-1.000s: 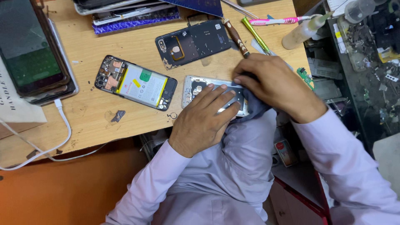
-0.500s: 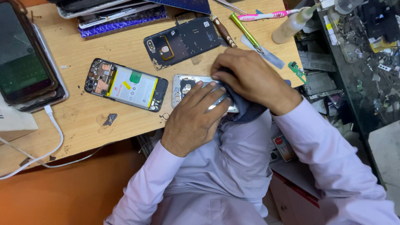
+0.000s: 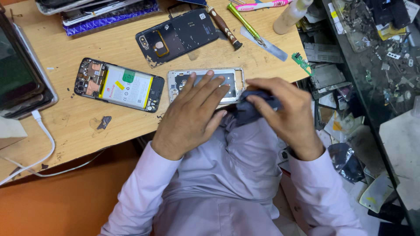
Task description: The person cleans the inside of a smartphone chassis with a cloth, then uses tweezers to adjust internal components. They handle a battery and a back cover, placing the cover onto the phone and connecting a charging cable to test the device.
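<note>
left fingers [image 3: 205, 89] spread flat on silver phone frame [image 3: 236, 78], right hand [image 3: 286, 113] fingers pinching dark cloth [image 3: 253, 107]

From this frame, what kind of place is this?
Most likely a phone repair bench. An opened phone with its battery exposed lies on the wooden table, screwdrivers lie at the far edge, and the left hand presses a silver phone frame while the right hand grips a dark cloth.

The right hand [image 3: 286, 116] with the cloth [image 3: 251, 107] slid off the frame [image 3: 205, 83].
</note>
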